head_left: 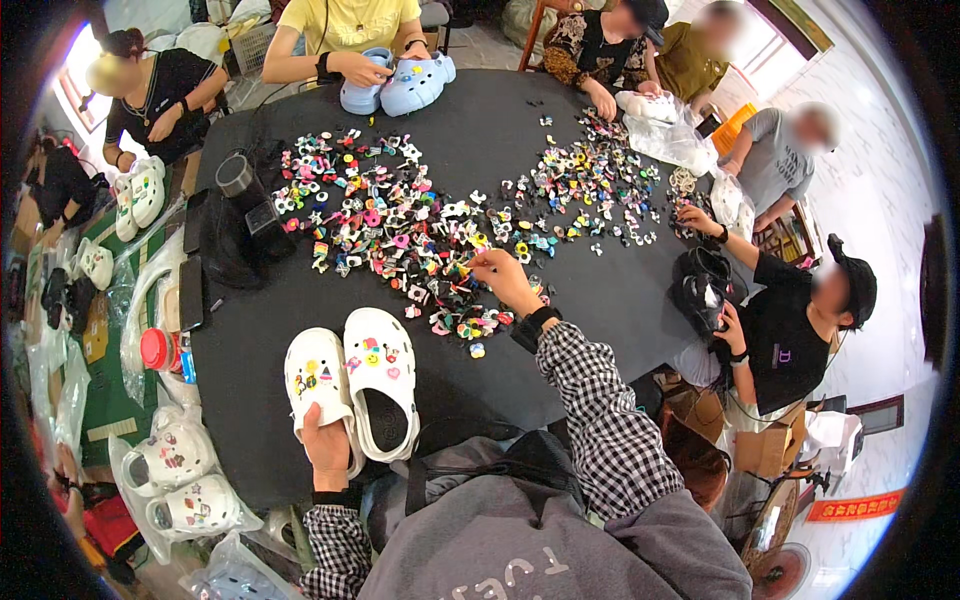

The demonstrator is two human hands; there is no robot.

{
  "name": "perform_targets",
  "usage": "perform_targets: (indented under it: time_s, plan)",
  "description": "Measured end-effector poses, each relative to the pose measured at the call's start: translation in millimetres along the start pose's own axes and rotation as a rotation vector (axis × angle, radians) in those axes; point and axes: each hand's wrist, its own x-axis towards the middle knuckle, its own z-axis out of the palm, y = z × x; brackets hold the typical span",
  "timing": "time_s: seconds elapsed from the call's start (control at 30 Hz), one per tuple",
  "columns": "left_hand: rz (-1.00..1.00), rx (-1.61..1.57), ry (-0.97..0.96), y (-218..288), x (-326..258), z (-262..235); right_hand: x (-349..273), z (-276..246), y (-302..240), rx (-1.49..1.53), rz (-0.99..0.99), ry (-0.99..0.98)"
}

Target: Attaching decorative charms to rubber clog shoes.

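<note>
Dark and wide, the table (pixel 620 315) fills the middle of a busy room. At the near side, the left hand (pixel 326 445) holds the left white clog (pixel 312 352) near its heel. The right hand (pixel 500 280) reaches out to the edge of a big heap of small, bright charms (pixel 380 215); its fingertips are down by the charms, but I cannot tell if they pinch one. Close beside the left clog is the right white clog (pixel 372 335), its toe facing away too. Both clogs already have some charms on their tops, so I think much of the dressing-up is done. Some holes look bare, and I cannot tell if more charms are meant for them. Farther out, a person across the table has pale blue clogs (pixel 418 88), and a person on the right holds a black shoe (pixel 697 292).
</note>
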Motion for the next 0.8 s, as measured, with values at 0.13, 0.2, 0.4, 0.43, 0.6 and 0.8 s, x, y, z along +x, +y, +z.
perform_targets:
  time_s: [0.13,0.2,0.4,0.43,0.6,0.8]
  plan:
    - [0.007,-0.009,0.007,-1.2,1.4,-0.5,-7.4,-12.8,10.8,-0.029,-0.002,0.053]
    - [0.009,-0.012,0.010,-0.2,-0.2,-3.3,-22.4,-15.7,-0.1,-0.149,0.089,-0.101]
    - [-0.025,-0.042,-0.001,-1.1,0.7,-3.2,-56.0,-0.3,11.3,-0.441,0.047,-0.221]
    - [-0.023,-0.043,0.003,-1.0,0.9,-4.2,-55.7,1.2,10.1,-0.425,-0.003,-0.234]
    - [0.001,-0.021,-0.014,-1.6,0.3,-2.4,-32.4,5.5,6.2,-0.328,-0.032,-0.093]
    - [0.007,-0.030,-0.001,-1.5,0.2,-3.0,-15.8,-4.6,-4.1,-0.244,-0.073,0.052]
